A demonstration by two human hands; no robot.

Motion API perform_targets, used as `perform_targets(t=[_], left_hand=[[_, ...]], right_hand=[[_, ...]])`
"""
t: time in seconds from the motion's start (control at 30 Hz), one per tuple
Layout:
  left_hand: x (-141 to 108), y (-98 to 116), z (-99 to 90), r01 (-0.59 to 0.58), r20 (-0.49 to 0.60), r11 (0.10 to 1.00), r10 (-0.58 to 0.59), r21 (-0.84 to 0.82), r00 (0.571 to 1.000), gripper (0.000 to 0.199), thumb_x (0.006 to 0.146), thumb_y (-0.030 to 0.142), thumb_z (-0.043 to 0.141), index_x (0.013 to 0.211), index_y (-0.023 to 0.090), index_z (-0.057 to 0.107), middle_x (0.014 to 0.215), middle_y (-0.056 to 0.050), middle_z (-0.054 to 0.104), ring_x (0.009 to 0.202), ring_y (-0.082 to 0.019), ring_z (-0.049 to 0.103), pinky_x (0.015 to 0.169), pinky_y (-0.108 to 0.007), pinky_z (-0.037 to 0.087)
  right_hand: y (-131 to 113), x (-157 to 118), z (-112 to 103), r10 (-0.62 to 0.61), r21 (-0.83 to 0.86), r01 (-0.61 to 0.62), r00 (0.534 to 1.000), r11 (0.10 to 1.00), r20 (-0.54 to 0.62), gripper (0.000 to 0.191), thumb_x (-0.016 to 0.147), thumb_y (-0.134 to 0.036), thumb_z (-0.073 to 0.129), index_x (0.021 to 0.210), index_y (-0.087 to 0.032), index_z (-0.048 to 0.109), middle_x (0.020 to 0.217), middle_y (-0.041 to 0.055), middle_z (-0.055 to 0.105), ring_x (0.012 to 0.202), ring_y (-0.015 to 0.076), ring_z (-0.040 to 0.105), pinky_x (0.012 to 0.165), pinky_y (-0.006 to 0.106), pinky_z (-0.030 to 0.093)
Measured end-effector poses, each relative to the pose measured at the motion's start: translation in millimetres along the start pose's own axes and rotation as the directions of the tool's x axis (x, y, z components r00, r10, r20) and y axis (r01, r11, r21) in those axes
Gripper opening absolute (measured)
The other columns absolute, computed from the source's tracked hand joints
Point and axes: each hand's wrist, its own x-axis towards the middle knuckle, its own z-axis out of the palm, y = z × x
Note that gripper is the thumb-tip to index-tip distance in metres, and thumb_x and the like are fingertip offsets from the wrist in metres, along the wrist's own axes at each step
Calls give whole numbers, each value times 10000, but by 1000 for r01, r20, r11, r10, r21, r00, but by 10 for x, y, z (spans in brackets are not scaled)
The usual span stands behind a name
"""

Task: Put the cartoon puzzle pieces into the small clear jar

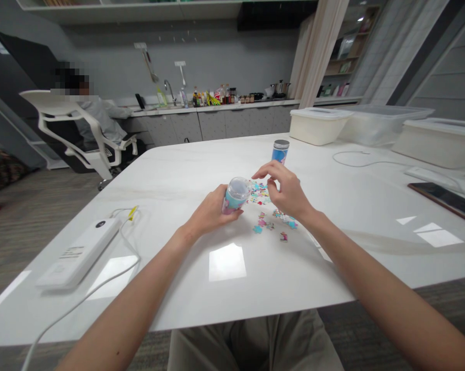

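Note:
My left hand (211,211) is wrapped round a clear-topped jar (236,196) with a pink and teal label, tilted above the white table (186,180). To its right, my right hand (284,188) hovers near the jar's rim with its fingers bent; whether something small is between the fingertips is too small to tell. Colourful puzzle pieces (260,194) lie in a loose pile under and beside my right hand, with several more (258,229) scattered closer to me. Behind my right hand stands a blue jar (281,149) with a metal lid, its lower part hidden.
A white power strip (80,252) with a cable lies at the left. Lidded plastic boxes (319,126) line the back right, and a dark phone (445,201) lies at the right edge. A person (101,121) sits beyond the table at the left.

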Motion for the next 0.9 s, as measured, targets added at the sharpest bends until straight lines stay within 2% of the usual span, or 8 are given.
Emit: perform_targets(t=[0.1,0.2,0.27,0.33,0.47,0.6,0.67,0.9], left_hand=[[-2,-7,10,0,-5,1000,0,-14,1000,425,757,397,659,1093,192,497,1050,-76,609,940,-238,590,810,-366,458],[13,-36,52,78,-19,993,-80,-88,997,421,747,417,666,1062,185,510,1014,-72,624,899,-219,591,787,-350,461],[35,-65,79,196,-46,959,-209,-205,977,442,748,458,654,1058,179,510,984,-68,640,852,-203,598,747,-334,470],[60,-88,84,262,-111,924,-303,-280,947,461,733,478,660,1049,175,513,966,-65,649,833,-192,602,727,-322,476],[99,-99,15,222,-265,928,-304,-298,915,450,676,460,710,977,181,527,938,-49,651,838,-185,603,715,-301,476],[117,-115,-52,245,-299,914,-345,-325,890,435,663,454,710,955,191,525,920,-38,652,815,-183,607,694,-295,478],[117,-133,-62,268,-299,912,-361,-311,883,424,658,446,708,942,194,519,912,-36,649,811,-185,607,692,-298,478],[97,-189,-58,330,-331,924,-378,-194,865,379,683,454,676,896,212,475,831,-9,614,756,-177,583,679,-295,456]], right_hand=[[157,-42,56,219,-190,-181,954,965,206,415,738,26,408,1018,-152,657,1054,107,618,1007,229,592,893,353,471],[296,-128,116,429,-423,-260,823,868,372,401,805,-45,455,1176,-103,597,1201,188,574,1133,300,550,976,406,416],[341,-172,133,541,-528,-298,742,795,396,379,858,-119,468,1223,-79,562,1251,234,542,1165,341,534,975,439,408],[352,-187,133,611,-585,-336,700,738,370,384,909,-213,453,1261,-79,531,1286,252,517,1197,363,518,966,458,410],[358,-175,142,652,-617,-371,688,694,319,528,953,-422,409,1366,-95,442,1361,263,474,1252,398,478,970,501,406],[395,-183,228,555,-577,-306,768,757,319,683,934,-530,420,1453,-92,346,1472,276,370,1352,401,375,1037,517,354],[403,-171,299,516,-552,-279,786,786,339,753,909,-581,446,1480,-107,314,1498,268,340,1382,391,335,1059,515,336],[400,77,638,530,-505,-293,733,812,427,935,787,-718,539,1518,-207,257,1573,215,225,1439,389,222,1099,540,268]])
